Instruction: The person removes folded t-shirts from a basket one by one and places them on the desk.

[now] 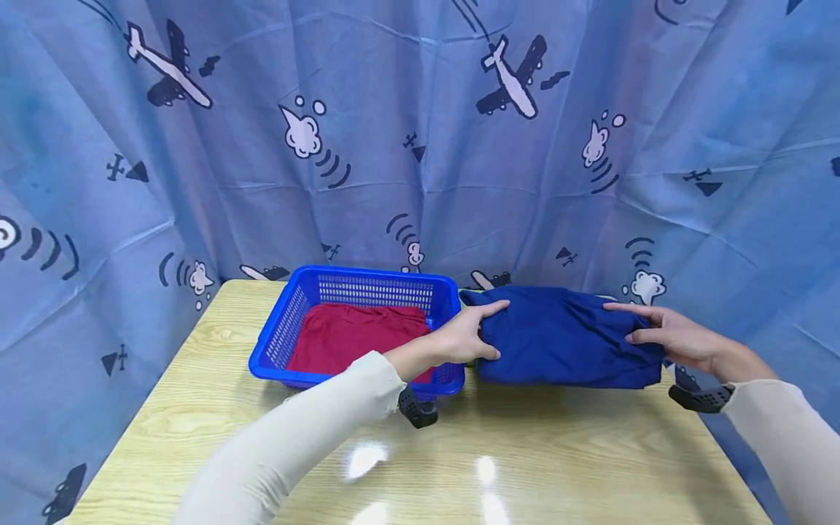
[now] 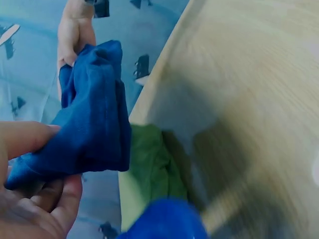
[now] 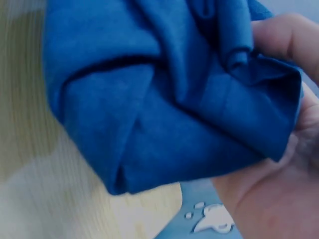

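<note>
A folded dark blue cloth (image 1: 558,339), perhaps a garment, is held up over the right part of the table by both hands. My left hand (image 1: 462,337) pinches its left end between thumb and fingers, seen close in the left wrist view, where the layered blue cloth (image 2: 99,119) hangs clear of the tabletop. On the opposite end, my right hand (image 1: 685,339) grips the cloth, its thumb on top and the palm below; the right wrist view shows the loose folds of that blue cloth (image 3: 149,124). Beneath lies a green cloth (image 2: 147,169), mostly hidden in the head view.
Left of the held cloth stands a blue plastic basket (image 1: 259,364) with a folded red cloth (image 1: 361,332) inside. Its right side is close to my left hand. The light wooden table (image 1: 525,452) ends at a blue curtain (image 1: 420,146) printed with airplanes.
</note>
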Action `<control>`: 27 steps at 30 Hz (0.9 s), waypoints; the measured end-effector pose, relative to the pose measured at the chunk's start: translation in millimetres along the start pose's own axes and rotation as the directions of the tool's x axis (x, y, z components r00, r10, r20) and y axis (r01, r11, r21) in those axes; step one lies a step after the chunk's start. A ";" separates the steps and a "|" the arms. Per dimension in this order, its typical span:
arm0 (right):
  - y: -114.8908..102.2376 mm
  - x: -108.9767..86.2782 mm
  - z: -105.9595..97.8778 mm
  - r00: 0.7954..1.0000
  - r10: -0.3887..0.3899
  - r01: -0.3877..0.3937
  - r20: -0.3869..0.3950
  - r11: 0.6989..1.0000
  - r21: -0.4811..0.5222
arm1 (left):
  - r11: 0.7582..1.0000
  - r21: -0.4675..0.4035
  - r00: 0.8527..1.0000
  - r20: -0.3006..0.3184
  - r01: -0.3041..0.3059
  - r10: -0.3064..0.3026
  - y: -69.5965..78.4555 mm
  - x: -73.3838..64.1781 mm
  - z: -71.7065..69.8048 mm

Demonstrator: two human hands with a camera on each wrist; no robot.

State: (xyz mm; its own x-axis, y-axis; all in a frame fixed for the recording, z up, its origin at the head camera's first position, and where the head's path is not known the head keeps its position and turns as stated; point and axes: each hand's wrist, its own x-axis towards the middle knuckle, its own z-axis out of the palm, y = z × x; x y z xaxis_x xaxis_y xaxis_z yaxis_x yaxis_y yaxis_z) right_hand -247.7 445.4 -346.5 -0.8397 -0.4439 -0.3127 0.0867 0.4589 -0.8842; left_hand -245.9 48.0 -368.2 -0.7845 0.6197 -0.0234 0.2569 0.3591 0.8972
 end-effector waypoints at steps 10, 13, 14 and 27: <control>44.2 -38.8 -19.5 0.995 0.021 -0.027 0.093 0.997 0.066 | 0.998 0.057 0.999 0.033 -0.001 -0.001 8.0 12.4 57.1; 54.1 -44.6 -23.5 0.995 0.027 -0.035 0.100 0.996 0.077 | 0.995 0.101 0.999 0.040 -0.027 0.023 7.2 16.9 69.1; 56.6 -45.8 -24.5 0.995 0.031 -0.039 0.097 0.996 0.080 | 0.992 0.123 0.999 0.039 -0.033 0.029 6.7 18.4 72.0; 83.8 -47.2 -34.4 0.989 0.141 -0.143 -0.031 0.987 -0.068 | 0.972 0.234 1.000 0.017 -0.012 0.008 -3.0 36.5 97.2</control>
State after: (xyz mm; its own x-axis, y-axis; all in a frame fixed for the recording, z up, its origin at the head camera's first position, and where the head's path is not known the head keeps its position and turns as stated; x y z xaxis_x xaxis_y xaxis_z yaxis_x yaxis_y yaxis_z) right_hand -219.3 531.3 -393.9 -0.8354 -0.3503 -0.4236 0.1692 0.5694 -0.8045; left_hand -220.4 137.3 -414.7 -0.7728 0.6343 -0.0232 0.3912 0.5047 0.7696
